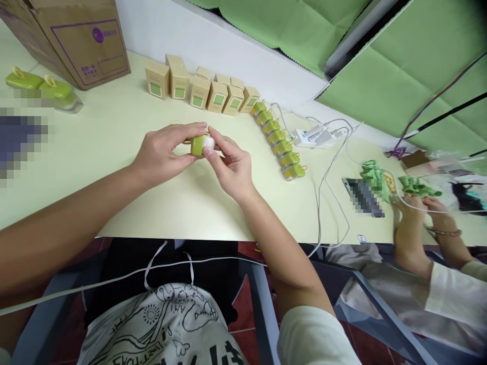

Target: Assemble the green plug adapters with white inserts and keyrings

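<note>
White shirt (163, 329) with black drawings, closest to the head camera. Over the table (213, 218), small green and white case (200, 145), with left hand (163, 152) gripping the green end, right hand (236, 170) pinching the white end. Behind, near the wall (152, 30), row of brown boxes (200, 91). To the right, line of green-topped tubs (282, 147), then power strip (314, 138). Farther right, another person's hands (413, 205) by green cloth (418, 187).

Far off, I look through one camera worn on the head. It faces forward and down at the left hand (158, 152) and right hand (234, 170), both near, with the white wall (152, 28) farther back.
</note>
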A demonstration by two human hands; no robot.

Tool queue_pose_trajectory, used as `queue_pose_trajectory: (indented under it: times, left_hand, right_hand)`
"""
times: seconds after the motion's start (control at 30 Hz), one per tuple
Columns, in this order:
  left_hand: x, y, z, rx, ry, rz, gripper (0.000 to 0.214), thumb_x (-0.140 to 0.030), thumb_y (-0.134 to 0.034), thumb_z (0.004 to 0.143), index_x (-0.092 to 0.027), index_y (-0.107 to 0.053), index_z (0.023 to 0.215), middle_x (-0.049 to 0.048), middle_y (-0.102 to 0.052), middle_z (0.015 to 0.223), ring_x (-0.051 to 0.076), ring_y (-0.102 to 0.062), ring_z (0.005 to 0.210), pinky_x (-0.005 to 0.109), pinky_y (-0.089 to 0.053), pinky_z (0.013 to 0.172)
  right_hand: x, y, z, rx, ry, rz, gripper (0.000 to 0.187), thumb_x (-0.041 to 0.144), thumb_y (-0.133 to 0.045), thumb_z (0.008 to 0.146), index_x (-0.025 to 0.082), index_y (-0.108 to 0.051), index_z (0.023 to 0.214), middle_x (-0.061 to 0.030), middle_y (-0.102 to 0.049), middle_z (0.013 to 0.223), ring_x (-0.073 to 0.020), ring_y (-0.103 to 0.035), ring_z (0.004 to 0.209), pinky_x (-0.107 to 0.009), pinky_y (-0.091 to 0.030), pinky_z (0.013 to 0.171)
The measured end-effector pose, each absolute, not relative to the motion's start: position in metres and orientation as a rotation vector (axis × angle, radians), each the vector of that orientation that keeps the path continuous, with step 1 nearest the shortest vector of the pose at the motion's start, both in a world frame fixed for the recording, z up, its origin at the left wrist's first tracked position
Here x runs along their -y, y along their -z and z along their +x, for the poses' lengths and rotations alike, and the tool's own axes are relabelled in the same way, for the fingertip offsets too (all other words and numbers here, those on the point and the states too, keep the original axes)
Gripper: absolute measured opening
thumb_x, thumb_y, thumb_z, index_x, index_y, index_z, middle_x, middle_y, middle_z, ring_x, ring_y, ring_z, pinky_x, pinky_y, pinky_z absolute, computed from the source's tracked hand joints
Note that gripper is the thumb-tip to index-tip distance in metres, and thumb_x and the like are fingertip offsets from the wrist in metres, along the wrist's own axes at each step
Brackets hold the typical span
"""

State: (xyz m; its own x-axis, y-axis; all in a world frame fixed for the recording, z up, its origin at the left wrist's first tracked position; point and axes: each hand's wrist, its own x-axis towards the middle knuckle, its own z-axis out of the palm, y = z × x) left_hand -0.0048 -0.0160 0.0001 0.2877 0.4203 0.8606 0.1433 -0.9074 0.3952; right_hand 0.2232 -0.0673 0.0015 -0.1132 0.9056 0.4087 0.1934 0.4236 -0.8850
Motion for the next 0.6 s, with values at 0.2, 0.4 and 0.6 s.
queue_pose_trajectory:
  times: [0.2, 0.4, 0.6]
  left_hand:
    - [0.016, 0.000, -0.001, -0.517, -1.757, 2.351, 0.061, -0.031, -0.088, 0.112, -0.046, -0.076, 0.170, -0.0043, -0.089, 0.159, 0.025, -0.092, 0.138, 0.045, -0.085, 0.112]
    - [0.020, -0.003, 0.000, -0.504, -1.791, 2.342, 0.066, -0.024, -0.092, 0.106, -0.045, -0.078, 0.168, -0.0008, -0.091, 0.154, 0.027, -0.094, 0.132, 0.047, -0.085, 0.110]
    - [0.019, -0.002, -0.003, -0.515, -1.785, 2.362, 0.064, -0.026, -0.089, 0.110, -0.047, -0.076, 0.169, -0.0009, -0.091, 0.154, 0.026, -0.094, 0.133, 0.046, -0.084, 0.111]
  right_hand:
    - [0.074, -0.004, 0.217, 1.543, -0.750, -1.025, 0.069, 0.083, -0.084, 0.108, 0.046, -0.078, 0.166, -0.0089, -0.072, 0.164, -0.0337, -0.073, 0.157, -0.053, -0.076, 0.125]
    - [0.080, -0.015, 0.214, 1.477, -0.798, -0.981, 0.067, 0.088, -0.092, 0.099, 0.038, -0.080, 0.141, -0.0089, -0.079, 0.151, -0.0321, -0.083, 0.139, -0.052, -0.078, 0.120]
    - [0.080, -0.017, 0.214, 1.491, -0.757, -0.997, 0.070, 0.094, -0.087, 0.099, 0.038, -0.084, 0.141, -0.0089, -0.076, 0.149, -0.0307, -0.083, 0.131, -0.055, -0.078, 0.122]
